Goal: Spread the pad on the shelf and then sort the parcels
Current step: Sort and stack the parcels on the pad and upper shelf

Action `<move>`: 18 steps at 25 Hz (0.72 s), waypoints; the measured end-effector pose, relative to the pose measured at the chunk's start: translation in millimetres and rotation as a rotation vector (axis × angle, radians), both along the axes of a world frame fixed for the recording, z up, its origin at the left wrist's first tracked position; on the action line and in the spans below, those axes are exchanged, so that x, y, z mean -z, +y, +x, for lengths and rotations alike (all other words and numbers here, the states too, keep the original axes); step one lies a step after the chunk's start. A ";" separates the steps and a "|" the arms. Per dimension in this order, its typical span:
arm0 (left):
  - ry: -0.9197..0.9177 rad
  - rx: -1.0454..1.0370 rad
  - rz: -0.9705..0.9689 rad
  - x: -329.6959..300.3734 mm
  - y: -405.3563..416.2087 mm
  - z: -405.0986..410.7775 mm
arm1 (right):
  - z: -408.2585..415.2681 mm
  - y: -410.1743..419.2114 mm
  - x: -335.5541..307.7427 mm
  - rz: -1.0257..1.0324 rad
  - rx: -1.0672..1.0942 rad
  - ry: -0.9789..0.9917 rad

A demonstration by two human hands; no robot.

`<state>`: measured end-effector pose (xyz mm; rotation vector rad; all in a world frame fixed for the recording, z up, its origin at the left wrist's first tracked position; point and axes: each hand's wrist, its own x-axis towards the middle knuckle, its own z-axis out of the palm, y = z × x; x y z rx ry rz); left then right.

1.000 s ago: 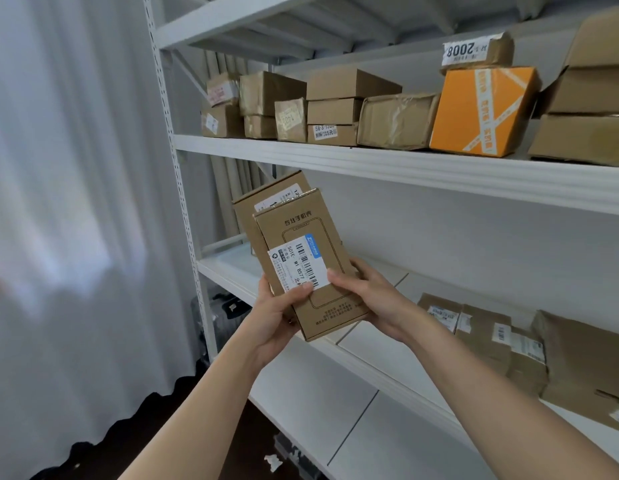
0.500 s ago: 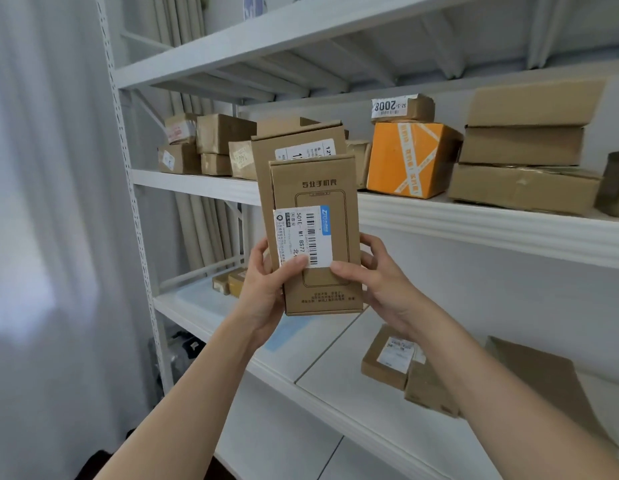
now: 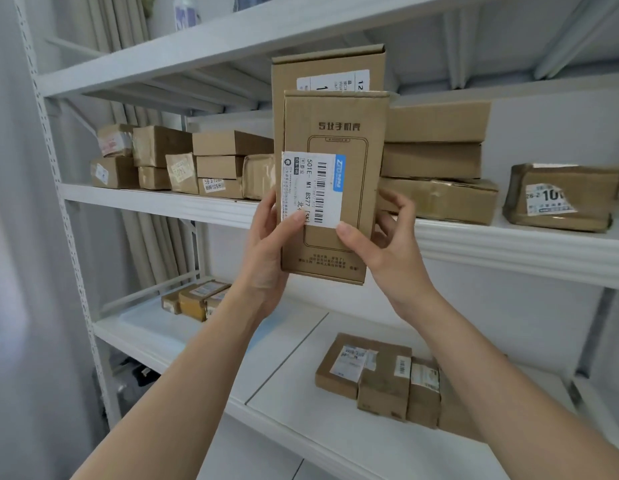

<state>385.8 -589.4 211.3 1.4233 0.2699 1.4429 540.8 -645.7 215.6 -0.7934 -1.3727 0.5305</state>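
Observation:
Two flat brown cardboard parcels stand upright, one behind the other, in front of the middle shelf. The front parcel carries a white barcode label; the back parcel rises above it. My left hand grips their left edge, thumb on the label. My right hand grips the right edge, thumb on the front face. A pale bluish pad lies on the left part of the lower shelf.
Several brown boxes fill the middle shelf on the left, stacked cartons and a taped parcel on the right. Small parcels and others lie on the lower shelf. A white curtain hangs left.
Both hands have lifted the two parcels from the lower shelf's height up in front of the middle shelf. They now stand more upright, and my view has tilted up.

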 end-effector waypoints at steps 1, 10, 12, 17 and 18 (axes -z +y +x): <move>0.011 0.013 0.026 -3.3 -2.1 6.3 | 5.6 -4.1 -0.7 0.034 0.048 -0.021; 0.146 0.107 0.265 -44.6 -32.0 62.4 | 35.5 -56.7 -26.1 0.309 0.307 0.104; 0.171 0.127 0.305 -53.0 -39.6 73.8 | 46.8 -65.8 -37.1 0.297 0.335 0.162; 0.208 0.161 0.398 -68.3 -60.5 97.0 | 81.0 -91.0 -69.8 0.139 0.417 0.170; 0.212 0.146 0.410 -72.1 -66.0 100.8 | 83.9 -98.5 -75.8 0.107 0.410 0.166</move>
